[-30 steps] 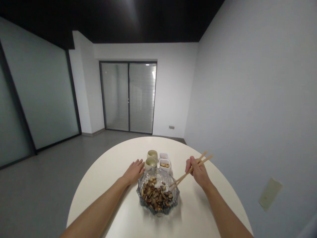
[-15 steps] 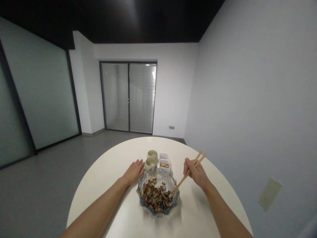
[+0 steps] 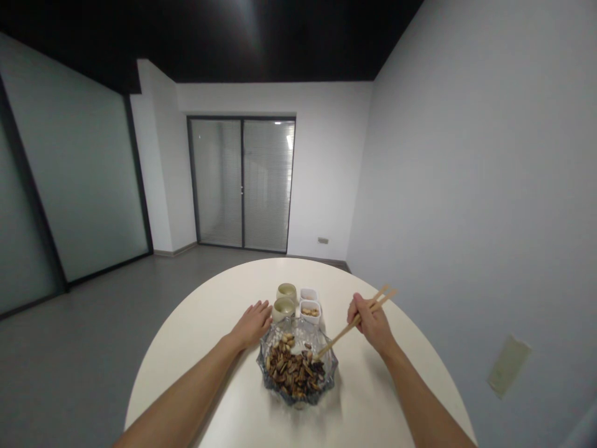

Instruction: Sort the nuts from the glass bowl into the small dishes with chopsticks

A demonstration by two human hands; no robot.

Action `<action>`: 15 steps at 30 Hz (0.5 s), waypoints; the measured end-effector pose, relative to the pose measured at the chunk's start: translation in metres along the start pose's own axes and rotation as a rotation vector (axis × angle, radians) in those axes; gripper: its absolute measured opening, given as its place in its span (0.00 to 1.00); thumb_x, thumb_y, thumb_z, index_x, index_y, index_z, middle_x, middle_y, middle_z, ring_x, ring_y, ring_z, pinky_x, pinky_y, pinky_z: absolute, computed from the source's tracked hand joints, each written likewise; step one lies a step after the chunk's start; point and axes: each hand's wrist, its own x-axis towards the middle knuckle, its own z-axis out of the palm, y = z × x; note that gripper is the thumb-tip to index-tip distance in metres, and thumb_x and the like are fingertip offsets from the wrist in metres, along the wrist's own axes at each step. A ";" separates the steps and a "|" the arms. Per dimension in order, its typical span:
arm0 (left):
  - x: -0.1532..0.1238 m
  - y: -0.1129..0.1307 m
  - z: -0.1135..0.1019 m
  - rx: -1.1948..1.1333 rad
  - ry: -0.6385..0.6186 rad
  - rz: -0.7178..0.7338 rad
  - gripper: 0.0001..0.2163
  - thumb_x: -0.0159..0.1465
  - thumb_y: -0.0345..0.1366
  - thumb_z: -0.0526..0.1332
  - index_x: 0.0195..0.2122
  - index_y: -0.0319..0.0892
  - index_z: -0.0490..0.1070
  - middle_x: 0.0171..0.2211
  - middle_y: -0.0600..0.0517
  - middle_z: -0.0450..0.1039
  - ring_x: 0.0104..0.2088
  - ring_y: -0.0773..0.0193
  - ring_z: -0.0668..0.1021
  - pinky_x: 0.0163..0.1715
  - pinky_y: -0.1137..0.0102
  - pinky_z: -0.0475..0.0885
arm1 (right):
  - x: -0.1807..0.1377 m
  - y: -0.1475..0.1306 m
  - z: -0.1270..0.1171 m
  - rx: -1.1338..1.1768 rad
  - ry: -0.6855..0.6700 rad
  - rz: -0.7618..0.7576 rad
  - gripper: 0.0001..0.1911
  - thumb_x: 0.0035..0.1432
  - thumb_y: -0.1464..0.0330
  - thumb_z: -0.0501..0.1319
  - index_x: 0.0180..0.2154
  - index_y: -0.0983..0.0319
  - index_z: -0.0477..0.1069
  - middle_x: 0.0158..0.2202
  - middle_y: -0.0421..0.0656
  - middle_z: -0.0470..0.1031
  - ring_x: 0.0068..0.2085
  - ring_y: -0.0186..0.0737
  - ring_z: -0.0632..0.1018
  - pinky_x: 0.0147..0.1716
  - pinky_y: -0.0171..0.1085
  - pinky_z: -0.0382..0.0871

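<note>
Wooden chopsticks: in right fingers | glass bowl: scalloped | nuts: brown, oblong

From far away, I am seeing the right hand holding two wooden chopsticks at two o'clock from the glass bowl. Their tips are poking in by the brown nuts. The left hand is lying flat on the table at ten o'clock. Green cups and white dishes are standing near twelve.

Worn on your head, your camera faces forward and down over the desk, the glass bowl near, the glass doors well beyond.
</note>
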 end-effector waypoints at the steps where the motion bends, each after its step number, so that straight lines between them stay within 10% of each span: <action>1: 0.000 0.000 0.000 -0.004 0.001 -0.001 0.24 0.72 0.44 0.46 0.65 0.41 0.59 0.69 0.42 0.51 0.68 0.47 0.54 0.66 0.52 0.51 | 0.001 0.001 0.001 0.002 0.039 -0.013 0.37 0.61 0.42 0.51 0.14 0.62 0.69 0.08 0.37 0.56 0.13 0.30 0.58 0.12 0.31 0.47; 15: 0.001 0.001 0.001 -0.002 -0.012 -0.006 0.24 0.72 0.43 0.46 0.66 0.41 0.57 0.69 0.43 0.50 0.69 0.48 0.53 0.66 0.53 0.50 | 0.003 0.022 0.015 -0.092 0.432 -0.059 0.35 0.64 0.44 0.48 0.25 0.64 0.77 0.15 0.41 0.67 0.19 0.36 0.69 0.19 0.34 0.62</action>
